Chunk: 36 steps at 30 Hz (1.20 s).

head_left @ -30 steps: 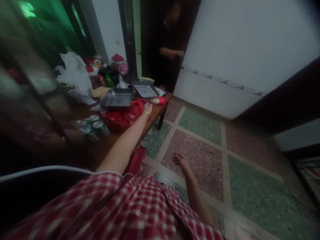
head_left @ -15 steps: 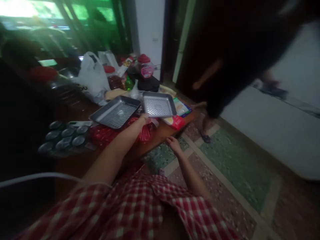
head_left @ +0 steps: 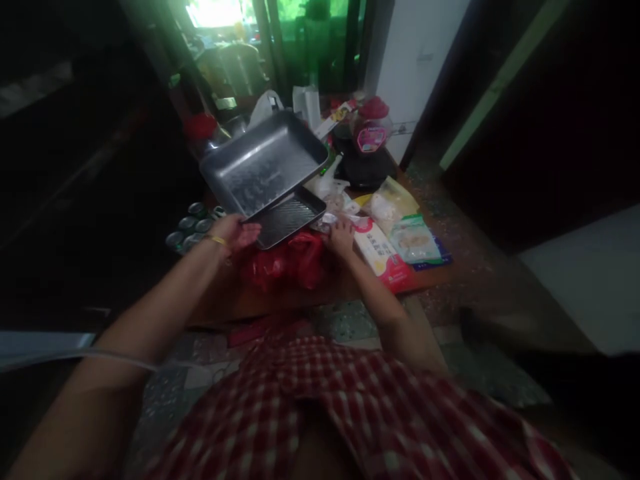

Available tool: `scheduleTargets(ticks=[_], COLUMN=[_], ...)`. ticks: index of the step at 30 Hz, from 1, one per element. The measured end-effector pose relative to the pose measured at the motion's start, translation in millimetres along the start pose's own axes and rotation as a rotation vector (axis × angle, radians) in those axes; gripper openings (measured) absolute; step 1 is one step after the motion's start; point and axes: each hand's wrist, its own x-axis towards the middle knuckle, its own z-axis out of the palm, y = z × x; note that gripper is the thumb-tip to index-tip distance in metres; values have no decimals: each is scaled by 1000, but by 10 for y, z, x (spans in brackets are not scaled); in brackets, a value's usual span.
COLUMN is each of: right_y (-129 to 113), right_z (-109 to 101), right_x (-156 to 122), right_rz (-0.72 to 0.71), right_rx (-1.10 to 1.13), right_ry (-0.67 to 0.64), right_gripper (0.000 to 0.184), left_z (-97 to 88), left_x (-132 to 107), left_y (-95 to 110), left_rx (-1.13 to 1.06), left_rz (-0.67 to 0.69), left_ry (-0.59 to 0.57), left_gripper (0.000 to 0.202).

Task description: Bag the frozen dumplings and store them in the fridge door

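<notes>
My left hand (head_left: 235, 233) grips the near corner of a large metal tray (head_left: 265, 163), which is tilted up off the table. Under it lies a second, ribbed metal tray (head_left: 290, 217) resting on a red plastic bag (head_left: 285, 263). My right hand (head_left: 341, 237) rests with fingers curled at the ribbed tray's right edge, beside the red bag and a white and red food packet (head_left: 380, 253). Whether it holds anything is unclear.
Several tin cans (head_left: 193, 223) stand left of the trays. A clear packet (head_left: 413, 240), a jar with a red lid (head_left: 371, 127), a dark pot (head_left: 360, 170) and white bags (head_left: 265, 107) crowd the wooden table (head_left: 300, 300). Patterned floor tiles (head_left: 345, 323) lie below.
My left hand has left the red bag and lifted the large tray up at a tilt. My right hand has come up from the table edge to the ribbed tray. The person in dark clothes is gone from view.
</notes>
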Motion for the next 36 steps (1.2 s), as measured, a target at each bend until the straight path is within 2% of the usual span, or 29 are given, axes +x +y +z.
scheduleTargets(ticks=[2, 5, 9, 12, 15, 18, 19, 21, 23, 24, 27, 30, 33, 35, 36], right_y=[76, 250, 374, 299, 130, -82, -152, -272, -343, -358, -350, -346, -398, -453, -483], right_z=[-132, -421, -821, -982, -948, -766, -697, -577, -505, -487, -488, -514, -516, -483, -454], right_x=[81, 23, -358, -755, -1124, -1386, -1440, -1496, -1500, -1493, -1490, -1557, -1672, -1759, -1804], right_rz=[-65, -137, -109, -92, -98, -118, -133, -165, -182, -186, -189, -246, -347, -390, -396], right_rx=[-28, -77, -196, -198, -120, 34, 90, 188, 256, 278, 323, 379, 400, 398, 399], right_ry=[-58, -107, -144, -186, -241, -312, -318, -304, -290, -287, -286, -314, -298, -253, -236], right_gripper=[37, 34, 32, 34, 31, 30, 30, 32, 35, 36, 29, 21, 22, 23, 23], left_z=[-47, 21, 67, -18, -152, -173, -126, 54, 308, 442, 786, 998, 1059, 1007, 958], left_x=[12, 92, 182, 228, 259, 213, 176, 99, 66, 81, 244, 468, 591, 569, 522], left_y=[-171, -375, -469, -436, -383, -465, -547, -787, -1059, -1173, -1309, -1167, -1014, -1034, -1088], left_rx=[-99, -157, -127, -21, 310, 628, 688, 740, 654, 607, 501, 465, 456, 458, 435], left_rz=[-120, -198, -190, -161, -140, 2, 63, 107, -20, -33, 153, 240, 330, 392, 428], left_ry=[54, 80, 72, 52, 43, 79, 52, -91, -277, -293, -158, -114, -35, 52, 108], left_gripper=[27, 27, 24, 35, 60, 67, 66, 63, 58, 49, 30, 28, 16, 5, 14])
